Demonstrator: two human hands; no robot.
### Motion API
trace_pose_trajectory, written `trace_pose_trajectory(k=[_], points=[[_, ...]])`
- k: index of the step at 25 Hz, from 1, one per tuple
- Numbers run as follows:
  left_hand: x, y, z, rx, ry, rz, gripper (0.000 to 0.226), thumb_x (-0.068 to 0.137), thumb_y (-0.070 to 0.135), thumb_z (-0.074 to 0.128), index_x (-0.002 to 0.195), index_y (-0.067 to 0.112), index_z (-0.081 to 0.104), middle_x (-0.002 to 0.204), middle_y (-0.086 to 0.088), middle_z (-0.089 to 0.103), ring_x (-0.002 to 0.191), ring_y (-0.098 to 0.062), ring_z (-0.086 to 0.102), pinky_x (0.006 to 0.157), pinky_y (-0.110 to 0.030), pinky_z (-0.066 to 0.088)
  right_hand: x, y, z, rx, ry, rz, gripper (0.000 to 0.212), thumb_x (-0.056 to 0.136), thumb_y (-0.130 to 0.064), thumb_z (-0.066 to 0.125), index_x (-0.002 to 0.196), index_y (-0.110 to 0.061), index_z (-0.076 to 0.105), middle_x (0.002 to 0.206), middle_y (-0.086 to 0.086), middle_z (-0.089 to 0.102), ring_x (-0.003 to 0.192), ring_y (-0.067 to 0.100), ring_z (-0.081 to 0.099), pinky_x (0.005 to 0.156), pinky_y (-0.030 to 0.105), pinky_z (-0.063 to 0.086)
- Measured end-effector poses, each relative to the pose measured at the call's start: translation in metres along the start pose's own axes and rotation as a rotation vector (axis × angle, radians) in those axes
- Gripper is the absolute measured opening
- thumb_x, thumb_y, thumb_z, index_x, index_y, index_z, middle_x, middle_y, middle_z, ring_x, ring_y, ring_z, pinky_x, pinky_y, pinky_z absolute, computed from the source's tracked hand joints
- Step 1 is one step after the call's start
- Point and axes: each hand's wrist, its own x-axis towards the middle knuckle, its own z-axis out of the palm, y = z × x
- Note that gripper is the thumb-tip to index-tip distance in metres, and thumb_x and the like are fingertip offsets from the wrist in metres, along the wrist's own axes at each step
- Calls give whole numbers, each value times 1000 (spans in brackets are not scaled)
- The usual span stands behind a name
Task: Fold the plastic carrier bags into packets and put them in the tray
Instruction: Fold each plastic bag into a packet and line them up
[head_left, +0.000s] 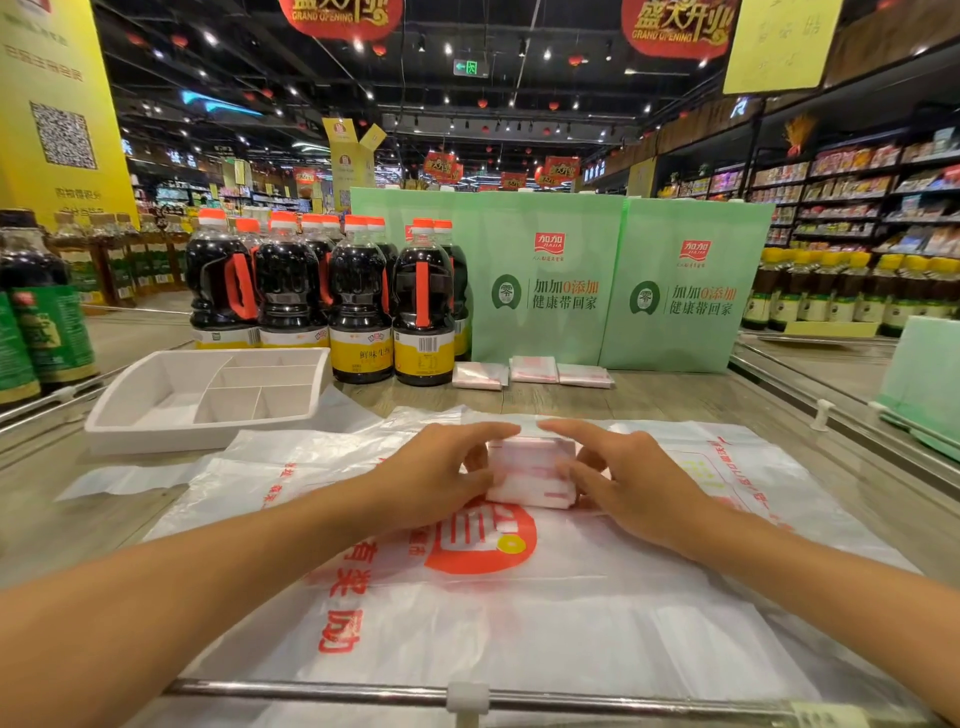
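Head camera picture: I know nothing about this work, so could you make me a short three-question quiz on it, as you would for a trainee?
1. True or false: the tray holds no packets yet.
2. How many finished packets lie in front of the green bags?
3. What do the left hand and right hand grip together? A) a bottle B) a packet C) the tray

Key: 1 true; 2 three; 3 B.
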Motion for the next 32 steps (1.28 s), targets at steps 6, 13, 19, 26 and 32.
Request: trace_pose_trajectory(k=[6, 13, 19, 26, 32], points=[[3, -1, 7, 294, -171, -90, 43, 105, 49, 43, 147, 40, 48, 128, 4, 50, 124, -20, 41, 108, -45, 34, 1, 6, 9, -107, -168, 45, 40, 103, -37, 56, 143, -38, 55, 90, -16, 51, 89, 7, 45, 89, 37, 44], [6, -3, 7, 414, -455, -252, 53, 102, 67, 13, 153, 61, 3, 170, 11, -1, 157, -23, -7, 116, -67, -15, 8, 7, -2, -218, -332, 149, 51, 97, -62, 48, 145, -46, 50, 141, -14, 43, 130, 15, 36, 111, 40, 32], [9, -7, 6, 318, -472, -316, 52, 101, 69, 9, 153, 63, 0, 170, 13, -9, 156, -21, -15, 115, -68, -18, 9, 7, -5, -274, -512, 167, 57, 100, -65, 33, 154, -48, 32, 169, -13, 14, 155, 18, 10, 126, 44, 12], [14, -7, 14, 417, -421, -342, 53, 100, 72, 12, 151, 64, 2, 170, 15, -4, 157, -23, -7, 113, -74, -12, 1, -2, -5, -326, -578, 162, 62, 102, -63, 14, 160, -45, 8, 169, -21, -1, 156, 12, -6, 127, 43, -1], [12, -11, 8, 403, -467, -304, 56, 97, 76, 13, 149, 67, -4, 169, 14, -11, 156, -26, -13, 114, -73, -11, -4, -1, -1, -167, -557, 270, 55, 105, -60, 16, 158, -50, 11, 168, -23, 0, 156, 9, -8, 125, 47, -9]])
